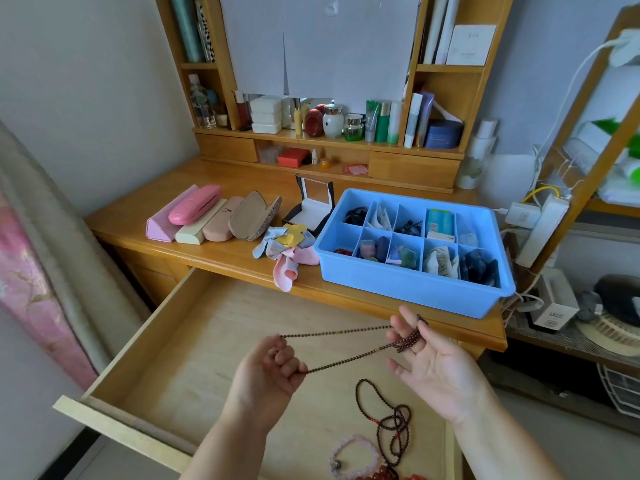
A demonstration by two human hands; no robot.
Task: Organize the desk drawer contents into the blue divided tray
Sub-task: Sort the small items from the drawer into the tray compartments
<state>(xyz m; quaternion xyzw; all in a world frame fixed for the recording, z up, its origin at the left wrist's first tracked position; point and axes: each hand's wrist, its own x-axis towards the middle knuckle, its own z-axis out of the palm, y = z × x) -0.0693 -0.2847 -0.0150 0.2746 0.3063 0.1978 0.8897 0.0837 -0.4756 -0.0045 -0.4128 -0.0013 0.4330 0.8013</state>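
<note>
A long string of dark brown beads (346, 344) stretches between my hands above the open wooden drawer (194, 355). My left hand (266, 372) grips one end with curled fingers. My right hand (433, 362) is palm up, fingers spread, with several loops of the string wound round its fingers. In the drawer's near right corner lie another dark bead string (391, 420), a pink bead bracelet (349, 455) and red beads (381, 474). The blue divided tray (408, 289) sits on the desk at the right, its compartments holding small items.
Several glasses cases (211, 216), an open jewellery box (311, 206) and a heap of small cloths (287, 247) lie on the desk left of the tray. Cosmetics line the shelf behind. A wire rack with chargers and cables stands at the right.
</note>
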